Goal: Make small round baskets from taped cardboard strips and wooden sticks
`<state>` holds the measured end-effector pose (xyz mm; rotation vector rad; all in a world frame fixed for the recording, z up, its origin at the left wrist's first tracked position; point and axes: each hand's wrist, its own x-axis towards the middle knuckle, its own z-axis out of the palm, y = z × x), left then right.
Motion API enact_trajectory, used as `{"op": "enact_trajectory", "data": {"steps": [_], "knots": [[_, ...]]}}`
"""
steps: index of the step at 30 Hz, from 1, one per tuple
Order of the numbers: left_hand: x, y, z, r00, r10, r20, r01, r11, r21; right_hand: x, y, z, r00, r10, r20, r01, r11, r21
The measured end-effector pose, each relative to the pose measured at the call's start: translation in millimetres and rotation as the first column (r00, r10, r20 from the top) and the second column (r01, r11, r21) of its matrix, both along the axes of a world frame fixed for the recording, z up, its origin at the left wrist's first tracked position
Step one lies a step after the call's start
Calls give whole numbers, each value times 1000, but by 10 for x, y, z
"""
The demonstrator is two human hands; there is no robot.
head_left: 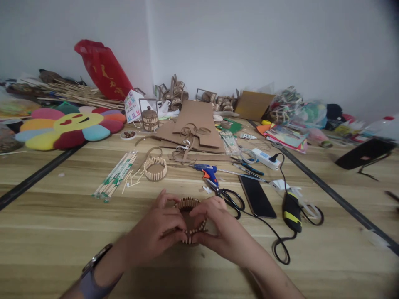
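Note:
A small round ring of short wooden sticks point(188, 203) rests on the wooden table between my hands. My left hand point(163, 226) grips its left and near side, thumb and fingers bent round the wall. From the right, my right hand point(216, 224) pinches the near edge with the thumb while its fingers curl over the rim. Parts of the ring are hidden behind my fingers. Farther back stands a second, paler stick ring point(155, 169), with loose stick pieces point(132, 179) beside it.
Packaged sticks point(115, 176) lie left. Scissors point(229, 197), a blue glue gun point(206, 170), a phone point(258, 197) and a black-yellow tool point(292, 211) with its cable lie right. Behind are cardboard sheets point(195, 120), a small lidded bucket point(150, 119) and a flower cushion point(73, 126).

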<state>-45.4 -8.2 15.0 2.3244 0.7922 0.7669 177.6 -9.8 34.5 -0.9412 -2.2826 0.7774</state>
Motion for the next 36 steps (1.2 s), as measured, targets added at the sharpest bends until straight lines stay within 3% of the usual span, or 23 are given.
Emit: {"op": "enact_trajectory", "data": {"steps": [10,18,28,36], "knots": [[62,-30,-35,1000,16,26,-14,997,-73,-35,-34,-14,1000,3,19,-3,1000,0],[28,3,-6,995,33,95,-30,999,-37,71,36,4,999,9,-38,-11,999,-48],[72,-49,-30,998,59,13,-58,998,-20,1,-7,2,998,40,-51,-45,993,-105],[74,-51,-53,995,92,27,-92,996,2,3,32,-48,999,-14,-33,11,997,-83]]}}
